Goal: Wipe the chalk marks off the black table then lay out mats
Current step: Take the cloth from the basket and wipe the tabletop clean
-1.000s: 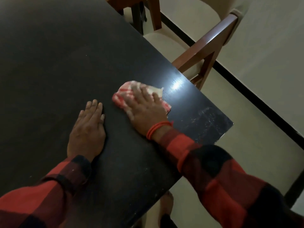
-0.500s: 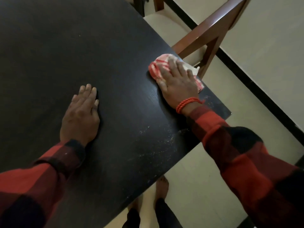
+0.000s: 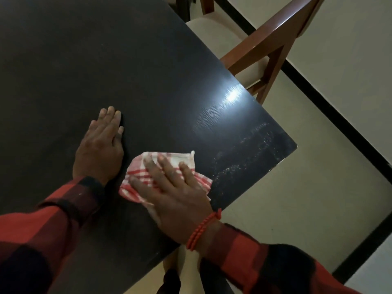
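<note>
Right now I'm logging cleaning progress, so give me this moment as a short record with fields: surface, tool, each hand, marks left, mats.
surface: black table
tool: red-and-white checked cloth, flat on the table
right hand: fingers straight, pressing the cloth down
left hand: flat on the table beside the cloth, holding nothing
marks left: chalk marks near the table's corner, right of the cloth
mats: none in view
nearby: wooden chair at the table's far edge
</note>
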